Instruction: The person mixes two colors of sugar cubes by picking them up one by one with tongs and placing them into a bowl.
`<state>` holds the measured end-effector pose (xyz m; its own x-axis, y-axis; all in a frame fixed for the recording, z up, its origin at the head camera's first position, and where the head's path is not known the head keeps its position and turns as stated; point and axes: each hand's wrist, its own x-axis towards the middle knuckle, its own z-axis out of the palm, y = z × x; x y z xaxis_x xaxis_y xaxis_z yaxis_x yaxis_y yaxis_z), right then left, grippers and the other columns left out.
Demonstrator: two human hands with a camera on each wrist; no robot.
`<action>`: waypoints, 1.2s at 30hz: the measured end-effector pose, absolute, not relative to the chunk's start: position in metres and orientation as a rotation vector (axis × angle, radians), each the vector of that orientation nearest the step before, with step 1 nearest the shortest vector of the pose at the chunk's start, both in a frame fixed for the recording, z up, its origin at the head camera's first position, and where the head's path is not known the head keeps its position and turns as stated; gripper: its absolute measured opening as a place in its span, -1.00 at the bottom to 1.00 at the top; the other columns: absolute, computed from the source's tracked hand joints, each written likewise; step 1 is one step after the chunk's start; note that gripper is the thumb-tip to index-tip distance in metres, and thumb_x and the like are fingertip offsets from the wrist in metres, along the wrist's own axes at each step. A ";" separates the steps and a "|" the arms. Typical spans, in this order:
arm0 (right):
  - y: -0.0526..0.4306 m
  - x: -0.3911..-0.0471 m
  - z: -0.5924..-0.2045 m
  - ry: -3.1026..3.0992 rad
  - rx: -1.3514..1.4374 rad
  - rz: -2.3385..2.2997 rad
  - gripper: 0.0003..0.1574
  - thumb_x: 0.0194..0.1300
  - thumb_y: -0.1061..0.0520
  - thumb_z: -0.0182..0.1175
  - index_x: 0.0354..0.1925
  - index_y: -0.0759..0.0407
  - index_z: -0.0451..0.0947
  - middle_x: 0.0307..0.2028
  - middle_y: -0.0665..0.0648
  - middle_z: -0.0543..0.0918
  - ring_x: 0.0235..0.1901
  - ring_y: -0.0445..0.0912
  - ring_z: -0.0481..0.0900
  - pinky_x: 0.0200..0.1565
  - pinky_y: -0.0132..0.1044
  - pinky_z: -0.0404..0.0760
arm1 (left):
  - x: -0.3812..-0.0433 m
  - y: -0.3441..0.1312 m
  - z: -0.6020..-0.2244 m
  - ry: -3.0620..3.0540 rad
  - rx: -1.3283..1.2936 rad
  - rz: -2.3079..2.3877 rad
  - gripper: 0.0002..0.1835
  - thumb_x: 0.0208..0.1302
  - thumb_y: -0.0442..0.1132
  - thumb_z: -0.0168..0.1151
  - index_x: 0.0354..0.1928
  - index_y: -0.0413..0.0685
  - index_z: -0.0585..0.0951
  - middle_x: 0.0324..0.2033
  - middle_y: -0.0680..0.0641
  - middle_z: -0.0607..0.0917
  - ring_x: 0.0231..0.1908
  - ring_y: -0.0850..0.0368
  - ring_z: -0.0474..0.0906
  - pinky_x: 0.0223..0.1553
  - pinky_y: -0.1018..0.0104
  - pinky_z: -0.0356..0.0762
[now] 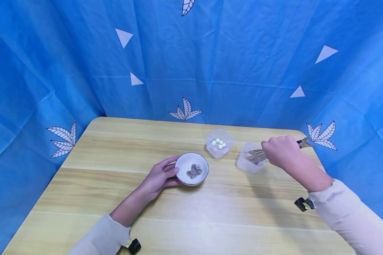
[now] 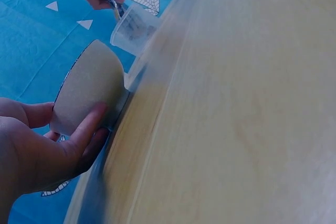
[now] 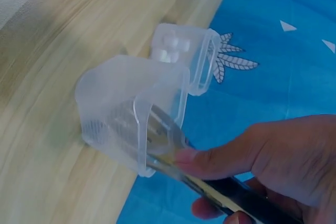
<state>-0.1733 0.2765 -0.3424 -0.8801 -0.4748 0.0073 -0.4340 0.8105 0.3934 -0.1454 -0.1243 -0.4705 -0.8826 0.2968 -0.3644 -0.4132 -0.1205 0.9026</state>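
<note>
Near the far right corner of the tabletop (image 1: 210, 226), the right hand (image 1: 282, 151) grips tongs (image 1: 258, 152), which reach inside a clear container (image 1: 249, 168); the left hand (image 1: 159, 177) holds a bowl (image 1: 191, 159) nearer the middle. I would squeeze gently, not tipping the container.

Leaf-printed blue cloth (image 1: 242, 53) hangs behind the wood-grain table (image 1: 210, 219).

L grip (image 1: 161, 177) curled, R grip (image 1: 281, 151) clenched, arms (image 1: 129, 207) fwd.
</note>
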 end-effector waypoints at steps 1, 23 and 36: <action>0.275 -0.173 -0.343 -2.869 0.730 -0.610 -0.88 0.13 0.28 0.38 -0.47 0.17 0.62 -0.71 0.05 0.45 -0.71 -0.10 0.25 -0.76 -0.23 0.36 | -0.145 -0.124 -0.470 1.698 -0.127 2.046 -0.39 0.53 -0.38 0.11 0.56 0.04 0.31 0.42 -0.35 0.43 0.04 0.02 0.70 0.11 0.03 0.79; 0.270 -0.175 -0.352 -2.780 0.750 -0.717 -0.79 0.09 0.29 0.41 -0.57 0.17 0.58 -0.74 0.06 0.38 -0.70 -0.11 0.19 -0.76 -0.25 0.39 | -0.146 -0.125 -0.470 1.698 -0.130 2.048 -0.39 0.52 -0.38 0.13 0.55 0.02 0.32 0.42 -0.36 0.42 0.05 0.00 0.69 0.10 0.02 0.80; 0.276 -0.170 -0.349 -2.746 0.803 -0.618 -0.86 0.10 0.25 0.45 -0.40 0.18 0.63 -0.71 0.07 0.50 -0.73 -0.13 0.24 -0.79 -0.26 0.36 | -0.147 -0.124 -0.469 1.691 -0.165 2.042 -0.39 0.51 -0.40 0.13 0.54 0.05 0.34 0.41 -0.33 0.42 0.05 0.01 0.69 0.09 0.04 0.80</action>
